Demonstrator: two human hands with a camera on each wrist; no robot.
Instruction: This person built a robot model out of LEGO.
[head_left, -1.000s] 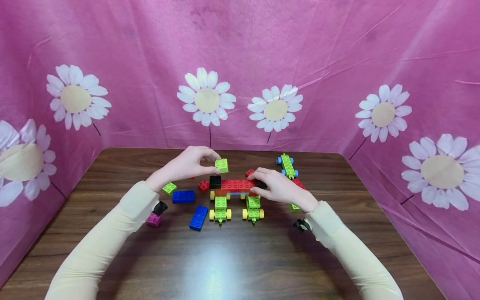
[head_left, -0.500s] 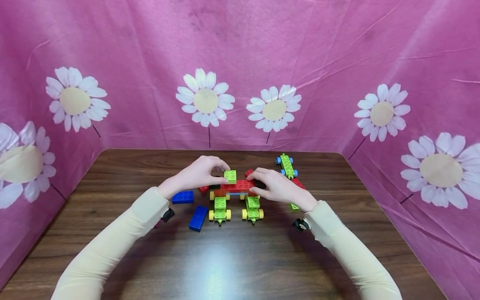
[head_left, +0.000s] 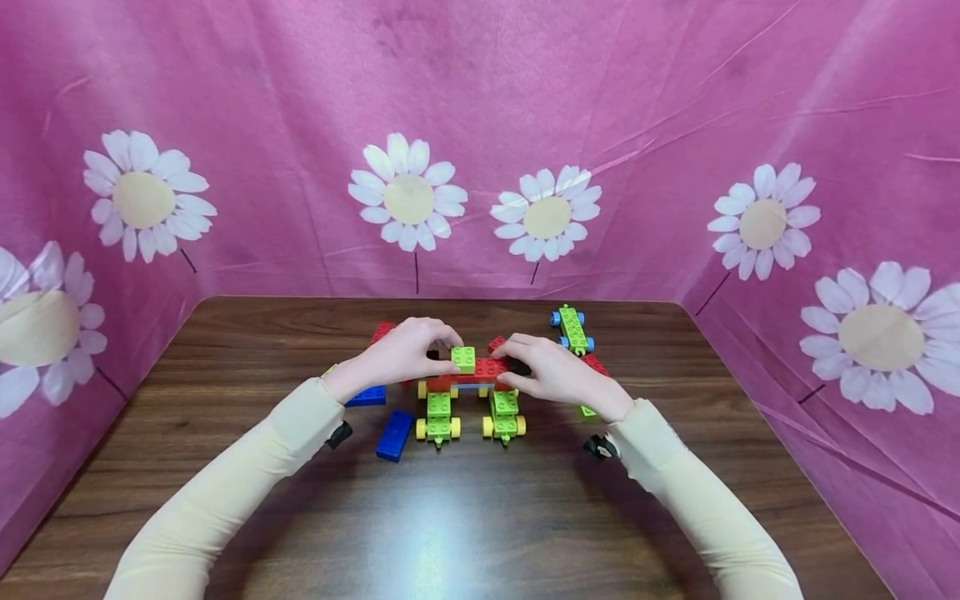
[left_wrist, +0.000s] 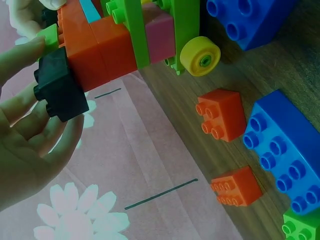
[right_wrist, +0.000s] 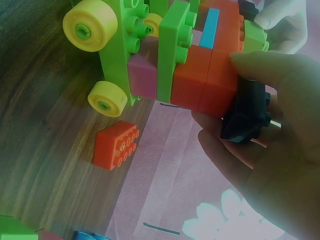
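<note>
In the head view my left hand [head_left: 397, 354] pinches a lime green four-stud brick [head_left: 463, 359] at the top of a row of red bricks [head_left: 491, 368]. My right hand [head_left: 555, 372] grips the right end of that row. The red row bridges two lime green wheeled bases with yellow wheels [head_left: 422, 429]. A black brick [left_wrist: 61, 85] sits on the left end, close to the left palm in the left wrist view. Another black brick [right_wrist: 245, 112] lies within the right hand's curve. Lower down, the right wrist view shows a pink brick [right_wrist: 143, 72] between green parts.
Two blue bricks [head_left: 394, 435] lie left of the build. Loose red bricks [left_wrist: 224, 115] lie behind it, and more red [head_left: 596, 364] shows by the right wrist. A green base with blue wheels [head_left: 572, 329] stands back right. A flowered pink cloth [head_left: 480, 108] surrounds the table.
My left hand has carried the lime green brick rightward and down, from above the left end onto the red row. The right hand has stayed at the right end.
</note>
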